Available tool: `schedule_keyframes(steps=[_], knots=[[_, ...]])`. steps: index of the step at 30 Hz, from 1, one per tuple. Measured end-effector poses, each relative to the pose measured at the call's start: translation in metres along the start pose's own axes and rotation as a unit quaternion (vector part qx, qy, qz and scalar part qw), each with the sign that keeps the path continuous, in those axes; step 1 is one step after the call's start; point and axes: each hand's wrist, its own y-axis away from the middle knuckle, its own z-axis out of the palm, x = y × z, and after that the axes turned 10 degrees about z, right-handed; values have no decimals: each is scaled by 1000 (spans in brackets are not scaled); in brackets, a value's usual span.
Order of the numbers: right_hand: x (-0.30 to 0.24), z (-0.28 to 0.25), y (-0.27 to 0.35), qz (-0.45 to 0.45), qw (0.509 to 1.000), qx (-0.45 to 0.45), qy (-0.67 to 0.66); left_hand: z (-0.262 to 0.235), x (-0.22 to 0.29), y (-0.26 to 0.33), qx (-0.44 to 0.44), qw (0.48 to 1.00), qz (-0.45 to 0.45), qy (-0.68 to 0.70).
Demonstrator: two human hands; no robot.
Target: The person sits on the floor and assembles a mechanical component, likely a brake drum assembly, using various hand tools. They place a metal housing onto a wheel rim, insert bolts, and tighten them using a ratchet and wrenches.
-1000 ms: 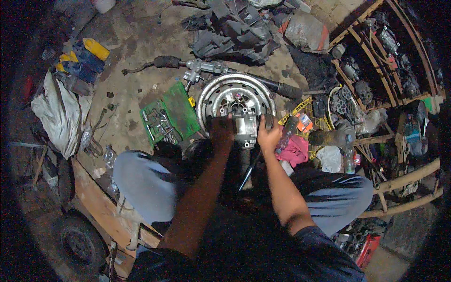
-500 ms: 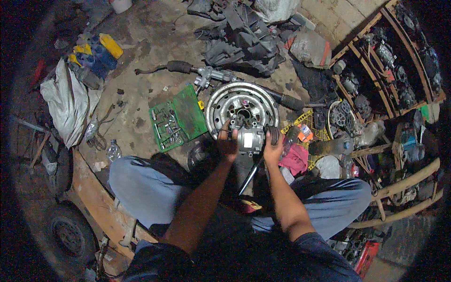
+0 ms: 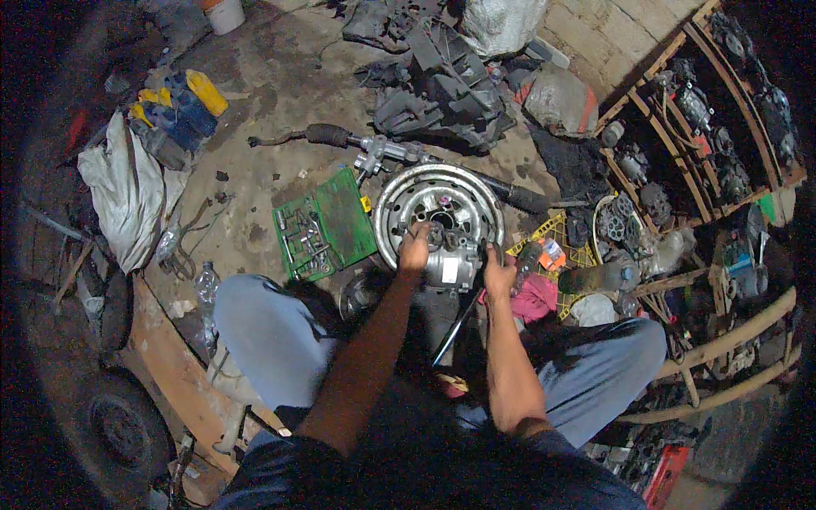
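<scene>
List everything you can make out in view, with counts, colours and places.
Blocky metal part with white label: one, silver, near centre
Round steel wheel rim: one, silver, just beyond the part
Open plastic socket case: one, green, left of rim
Long metal bar assembly: one, grey-black, beyond rim
Jagged plastic heap: one, black, top centre
Crumpled cloth: one, pink, right of rim
Crumpled sack: one, white, far left
Rubber tyre: at least one, black, lower left
Wooden shelf of parts: one, brown, upper right
Other clutter: uncounted, too small or dark
Trousered legs: two, blue, lower left and right
Left hand: one, bare, part's left side
Right hand: one, bare, part's right side
</scene>
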Motion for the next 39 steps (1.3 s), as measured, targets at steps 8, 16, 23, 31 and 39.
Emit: schedule_keyframes(steps=[8, 16, 23, 31, 39], knots=[[6, 16, -2, 67, 975, 22, -210, 18, 13, -22, 30, 951, 203, 233], [15, 25, -48, 0, 984, 114, -134, 10, -8, -13, 17, 965, 151, 215], [-8, 10, -38, 4, 999, 43, 24, 12, -26, -9, -13, 952, 155, 264], [-60, 12, 24, -257, 949, -180, 21, 14, -6, 12, 15, 961, 225, 160], [-39, -4, 39, -239, 940, -235, -67, 2, 14, 38, 45, 969, 232, 78]])
